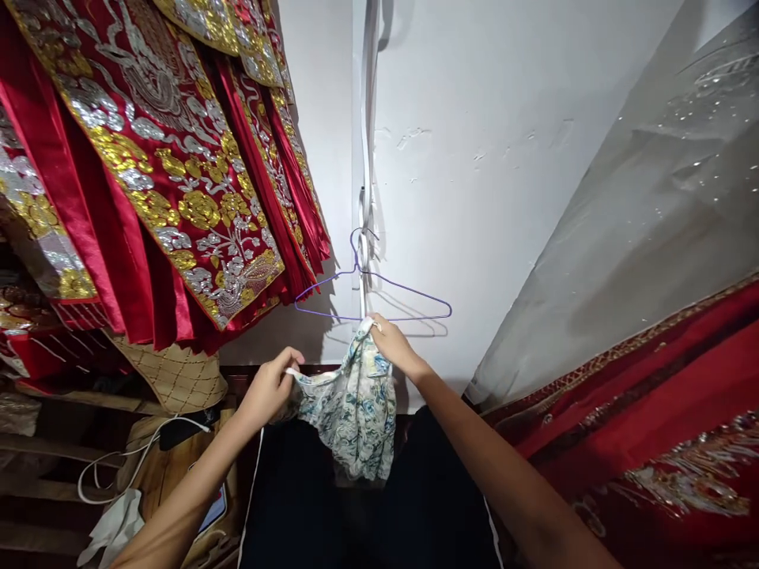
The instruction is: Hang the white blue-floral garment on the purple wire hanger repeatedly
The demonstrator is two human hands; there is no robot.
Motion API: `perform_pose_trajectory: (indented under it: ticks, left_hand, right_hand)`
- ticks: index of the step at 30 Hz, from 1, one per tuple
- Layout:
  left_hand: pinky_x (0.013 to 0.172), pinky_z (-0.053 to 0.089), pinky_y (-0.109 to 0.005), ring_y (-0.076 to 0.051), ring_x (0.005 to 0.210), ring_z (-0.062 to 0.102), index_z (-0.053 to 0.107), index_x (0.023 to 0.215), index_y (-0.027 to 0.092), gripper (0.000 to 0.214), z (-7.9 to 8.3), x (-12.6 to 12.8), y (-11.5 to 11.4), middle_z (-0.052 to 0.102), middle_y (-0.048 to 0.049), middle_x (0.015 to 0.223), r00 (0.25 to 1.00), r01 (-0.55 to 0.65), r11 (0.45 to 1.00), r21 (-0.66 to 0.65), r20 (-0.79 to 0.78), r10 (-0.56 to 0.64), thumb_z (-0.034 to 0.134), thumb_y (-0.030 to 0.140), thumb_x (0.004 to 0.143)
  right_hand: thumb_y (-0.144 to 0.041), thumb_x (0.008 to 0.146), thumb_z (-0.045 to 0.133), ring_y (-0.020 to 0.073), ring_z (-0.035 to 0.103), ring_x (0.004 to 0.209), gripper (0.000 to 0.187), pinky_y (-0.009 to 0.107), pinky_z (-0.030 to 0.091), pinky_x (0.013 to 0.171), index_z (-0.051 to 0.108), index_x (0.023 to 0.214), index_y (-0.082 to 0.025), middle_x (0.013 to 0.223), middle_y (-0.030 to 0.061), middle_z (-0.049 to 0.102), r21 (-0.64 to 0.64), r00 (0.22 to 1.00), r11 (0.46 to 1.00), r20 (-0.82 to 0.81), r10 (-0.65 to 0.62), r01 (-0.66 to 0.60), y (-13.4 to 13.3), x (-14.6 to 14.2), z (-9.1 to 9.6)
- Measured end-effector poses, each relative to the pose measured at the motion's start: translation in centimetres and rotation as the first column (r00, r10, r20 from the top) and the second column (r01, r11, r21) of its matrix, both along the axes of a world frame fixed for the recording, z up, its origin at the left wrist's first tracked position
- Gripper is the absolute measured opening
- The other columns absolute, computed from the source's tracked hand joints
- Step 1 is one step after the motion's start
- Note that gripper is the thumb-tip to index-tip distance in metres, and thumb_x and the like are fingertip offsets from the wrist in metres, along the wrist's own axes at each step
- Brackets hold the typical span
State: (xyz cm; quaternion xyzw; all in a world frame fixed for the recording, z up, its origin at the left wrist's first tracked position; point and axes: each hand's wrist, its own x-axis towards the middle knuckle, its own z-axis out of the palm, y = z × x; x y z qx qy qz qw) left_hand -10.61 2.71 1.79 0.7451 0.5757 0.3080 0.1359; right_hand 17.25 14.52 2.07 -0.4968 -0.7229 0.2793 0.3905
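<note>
Pinched at its top corner by the right hand [396, 348], fingers clenched on the cloth: small white cotton garment printed with blue and green flowers [353, 411]. Gripped at the opposite edge by the left hand [269, 389], fingers closed on a white hem or strap. Stretched between the two, long axis running from 8 o'clock up to 2 o'clock, bulk drooping toward 6 o'clock over dark navy cloth [296, 506].

At 12 o'clock of the right hand, touching or nearly so: thin purple wire hanger [415, 318], hooked on a white wall cord [361, 158], long axis lying 9 to 3 o'clock. Right hand nearer it, left lower at 8 o'clock.

Toward 10 o'clock, red satin robes embroidered in gold and silver [178, 182]; toward 3 o'clock, grey sheer sequined fabric [640, 221].
</note>
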Motion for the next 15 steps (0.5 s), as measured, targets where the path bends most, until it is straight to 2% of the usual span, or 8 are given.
perform_pose_trajectory:
  ticks: [3, 6, 9, 12, 13, 15]
  left_hand:
    - [0.078, 0.046, -0.032, -0.024, 0.083, 0.067, 0.063, 0.083, 0.022, 0.026, -1.4, -1.8, 0.3, 0.070, -0.0063, 0.080, 0.940, -0.132, 0.974, -0.183, -0.336, 0.064, 0.041, 0.009, 0.077]
    - [0.084, 0.047, -0.042, -0.035, 0.101, 0.067, 0.066, 0.067, 0.020, 0.021, -1.5, -4.0, 0.8, 0.075, -0.0144, 0.097, 0.884, -0.257, 0.932, -0.256, -0.452, 0.119, 0.050, 0.006, 0.067]
    - [0.093, 0.045, -0.049, -0.039, 0.119, 0.060, 0.074, 0.082, 0.022, 0.029, 0.8, -5.2, 1.6, 0.067, -0.0151, 0.128, 0.874, -0.310, 0.934, -0.179, -0.441, 0.206, 0.051, 0.008, 0.070]
    - [0.094, 0.047, -0.049, -0.038, 0.116, 0.063, 0.074, 0.112, 0.027, 0.043, 4.3, -4.5, 3.2, 0.065, -0.0116, 0.132, 0.888, -0.350, 0.933, -0.082, -0.345, 0.303, 0.046, 0.017, 0.080]
    - [0.096, 0.047, -0.048, -0.036, 0.118, 0.062, 0.071, 0.119, 0.028, 0.046, 5.3, -3.9, 3.8, 0.065, -0.0103, 0.132, 0.912, -0.329, 0.942, -0.061, -0.278, 0.301, 0.045, 0.019, 0.082]
    - [0.102, 0.045, -0.043, -0.031, 0.123, 0.060, 0.067, 0.125, 0.025, 0.048, 6.7, -2.2, 5.2, 0.066, -0.0079, 0.132, 0.974, -0.210, 0.977, -0.028, -0.089, 0.206, 0.042, 0.021, 0.085]
  right_hand:
    - [-0.028, 0.083, 0.043, 0.0206, 0.054, 0.072, 0.021, 0.028, 0.037, 0.069, 0.062, 0.084, -0.021, 0.073, 0.0024, 0.063, 0.024, 0.999, 0.999, 0.044, -0.031, 0.030, 0.1, 1.5, -1.5]
    - [-0.026, 0.076, 0.048, 0.0185, 0.049, 0.066, 0.011, 0.027, 0.032, 0.064, 0.056, 0.070, -0.022, 0.064, 0.0000, 0.057, 0.020, 0.998, 1.000, 0.070, 0.003, -0.004, -0.7, 3.3, -1.4]
    - [-0.028, 0.074, 0.050, 0.0170, 0.045, 0.063, 0.011, 0.026, 0.030, 0.061, 0.051, 0.064, -0.022, 0.060, -0.0017, 0.051, 0.001, 1.000, 1.000, 0.011, 0.030, -0.030, -1.6, 3.9, -0.9]
    - [-0.031, 0.076, 0.047, 0.0163, 0.042, 0.062, 0.016, 0.026, 0.029, 0.060, 0.046, 0.063, -0.022, 0.059, -0.0025, 0.046, -0.018, 0.998, 1.000, -0.065, 0.021, -0.022, -2.5, 3.6, -1.1]
    - [-0.032, 0.077, 0.047, 0.0163, 0.041, 0.063, 0.016, 0.026, 0.030, 0.060, 0.045, 0.064, -0.022, 0.060, -0.0026, 0.045, -0.021, 0.997, 1.000, -0.078, 0.014, -0.015, -2.9, 3.4, -1.2]
    - [-0.032, 0.079, 0.046, 0.0166, 0.042, 0.065, 0.016, 0.027, 0.031, 0.061, 0.044, 0.066, -0.023, 0.061, -0.0026, 0.045, -0.032, 0.993, 0.999, -0.114, 0.010, -0.014, -3.7, 2.8, -1.6]
